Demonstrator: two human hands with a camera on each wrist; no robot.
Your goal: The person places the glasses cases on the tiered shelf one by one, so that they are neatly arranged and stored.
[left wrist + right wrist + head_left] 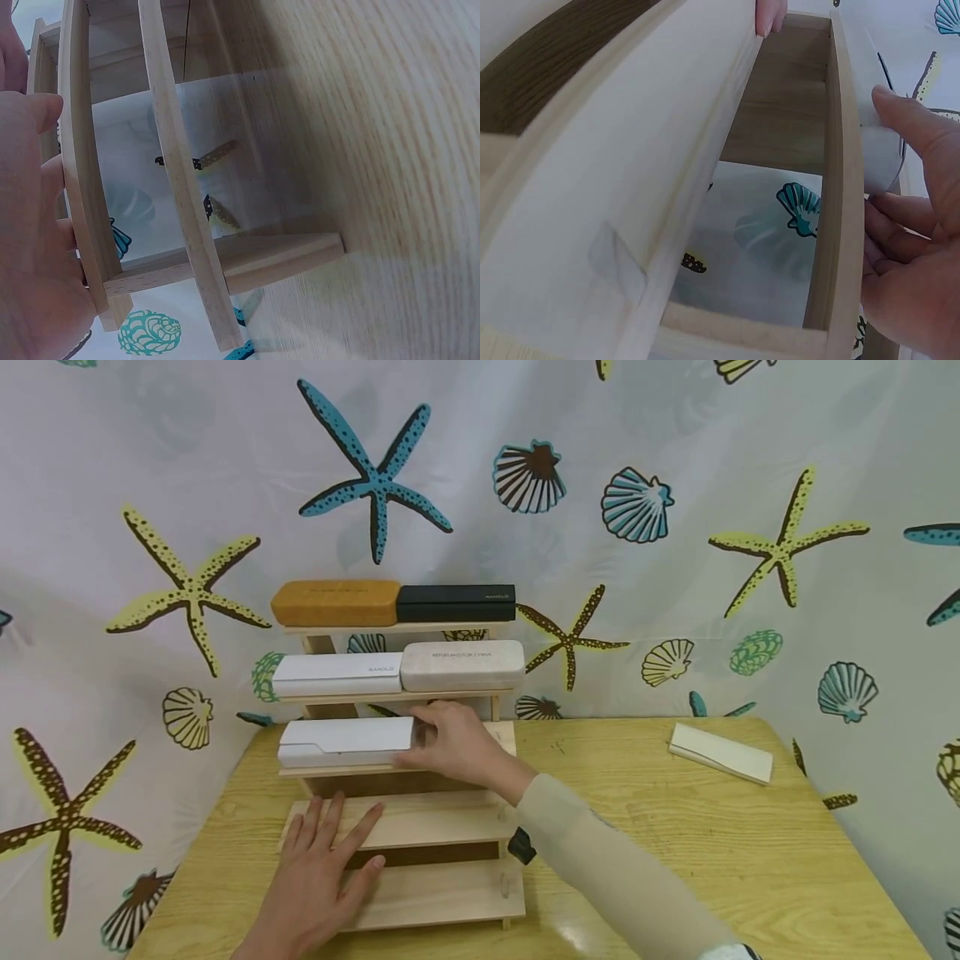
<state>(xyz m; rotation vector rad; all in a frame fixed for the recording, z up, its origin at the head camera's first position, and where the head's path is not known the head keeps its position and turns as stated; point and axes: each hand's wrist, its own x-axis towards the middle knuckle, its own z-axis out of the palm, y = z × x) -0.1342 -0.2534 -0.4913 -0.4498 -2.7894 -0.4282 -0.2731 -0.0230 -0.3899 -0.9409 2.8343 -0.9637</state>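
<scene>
My right hand [457, 739] pinches the right end of a long white glasses case [345, 739] on the middle tier of a stepped wooden rack [442, 822]. In the right wrist view the thumb lies on one side of the case's end [881, 159] and the fingers on the other. With fingers spread, my left hand [311, 868] rests on the rack's lower tiers. The left wrist view shows its fingers along the front edge of a wooden slat [82, 157].
Higher tiers hold another white case [337, 674], a cream case [462, 666], an orange case [335, 602] and a black case [456, 603]. A flat off-white case [720, 753] lies on the table [637, 835] at right. Behind hangs a patterned curtain [465, 552].
</scene>
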